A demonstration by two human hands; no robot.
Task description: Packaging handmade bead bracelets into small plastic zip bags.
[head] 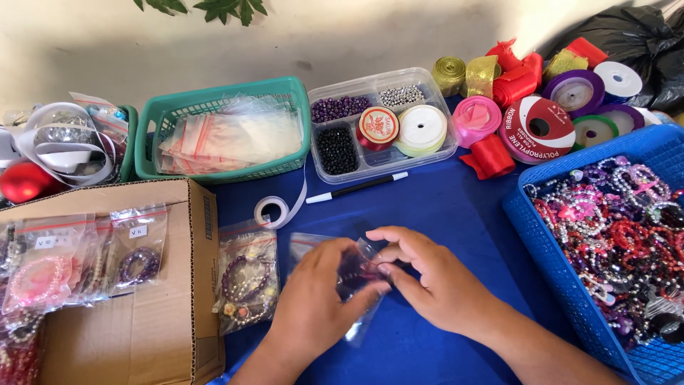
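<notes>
Centrally, both hands (377, 285) pinch clear bag (360, 274) holding dark bracelet (354, 271).

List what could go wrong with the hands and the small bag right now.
Both the left hand and right hand pinch one small clear bag; its thin plastic might tear or the dark beads inside spill. The pen and ribbon roll lie loose nearby; a forearm sweep could knock them.

A small clear plastic bag (362, 274) is lying low over the blue tablecloth — pinched from both sides, crumpled, tilting down to its bottom end — something dark purple showing blurrily inside
</notes>
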